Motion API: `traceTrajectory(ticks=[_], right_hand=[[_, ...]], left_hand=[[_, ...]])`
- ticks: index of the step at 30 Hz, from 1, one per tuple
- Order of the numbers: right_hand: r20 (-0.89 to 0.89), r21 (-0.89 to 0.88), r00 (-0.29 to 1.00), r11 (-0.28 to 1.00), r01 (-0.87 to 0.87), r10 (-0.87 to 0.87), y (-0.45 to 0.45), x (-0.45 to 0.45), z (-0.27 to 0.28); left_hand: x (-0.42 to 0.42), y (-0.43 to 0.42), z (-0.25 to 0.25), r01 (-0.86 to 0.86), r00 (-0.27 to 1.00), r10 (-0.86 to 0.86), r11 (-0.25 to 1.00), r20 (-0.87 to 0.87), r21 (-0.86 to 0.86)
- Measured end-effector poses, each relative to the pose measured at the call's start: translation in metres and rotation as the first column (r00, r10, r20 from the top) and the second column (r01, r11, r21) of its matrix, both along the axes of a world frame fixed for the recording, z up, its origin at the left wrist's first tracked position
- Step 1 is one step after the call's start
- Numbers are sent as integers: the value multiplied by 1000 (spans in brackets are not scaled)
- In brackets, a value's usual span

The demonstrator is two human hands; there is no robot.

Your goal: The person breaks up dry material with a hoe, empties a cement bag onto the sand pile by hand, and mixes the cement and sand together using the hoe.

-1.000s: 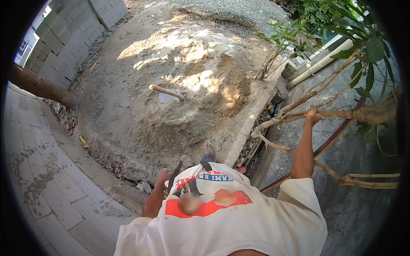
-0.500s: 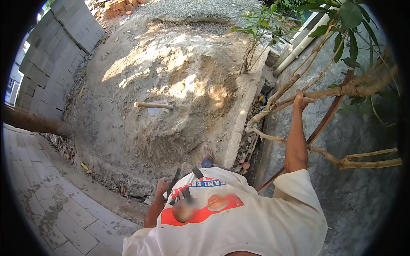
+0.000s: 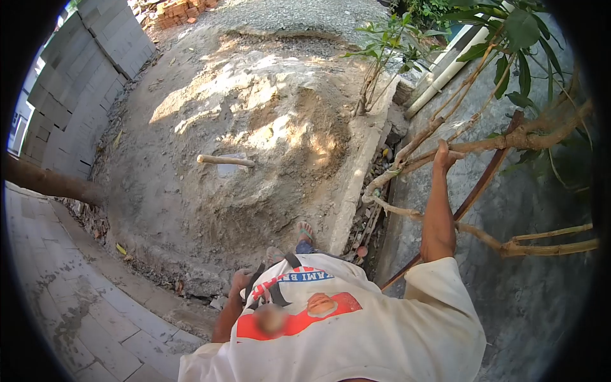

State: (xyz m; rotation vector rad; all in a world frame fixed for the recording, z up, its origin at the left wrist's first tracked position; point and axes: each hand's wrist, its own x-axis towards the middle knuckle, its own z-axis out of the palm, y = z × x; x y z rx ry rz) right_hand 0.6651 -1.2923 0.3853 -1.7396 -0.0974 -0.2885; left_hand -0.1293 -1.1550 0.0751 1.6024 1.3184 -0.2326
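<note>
My right hand (image 3: 444, 156) is raised at the right, wrapped round a bare tree branch (image 3: 487, 145). Thinner limbs fork off this branch close to the hand. My left hand (image 3: 241, 280) is low at my waist, its fingers curled next to a black strap (image 3: 256, 277); whatever lies inside them is hidden. Beyond my feet, a tool with a pale wooden handle (image 3: 219, 160) and a flat grey blade (image 3: 230, 169) rests on the dirt mound.
A concrete curb (image 3: 358, 172) runs along the right side of the mound (image 3: 248, 121), beside a rough grey wall (image 3: 509, 299). Stacked light blocks (image 3: 79, 89) and a trunk (image 3: 54, 181) stand left. Paving (image 3: 105, 312) lies lower left, bricks (image 3: 175, 11) far back.
The view has shifted slightly, so most things sit a little further left. My right hand stays at the branch, with one digit now pointing more upward. My left hand remains at the waist.
</note>
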Motion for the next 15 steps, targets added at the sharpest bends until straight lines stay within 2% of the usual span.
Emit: traceTrajectory(ticks=[2,4,6,7,9,11,15], right_hand=[[-26,-43,1000,999,14,-15,-1,0,2],[-62,-93,997,995,30,-35,2,-3,5],[-81,-110,996,994,25,-34,3,-5,8],[-76,-115,997,993,-1,-8,-2,6,-2],[-71,-122,997,992,-38,30,-5,10,-8],[-150,-122,989,992,-35,17,-4,2,3],[-42,-126,998,991,44,-50,0,2,2]], left_hand=[[-18,-6,-37,66,998,-66,997,13,38],[-14,-7,-19,56,998,-56,998,16,-15],[-13,-12,-9,-8,999,3,996,50,93],[-11,-11,-4,-33,999,29,995,43,93],[-4,-6,9,75,996,-79,991,30,114],[7,-6,32,20,999,-24,994,33,105],[12,-10,33,-40,999,36,992,31,122]])
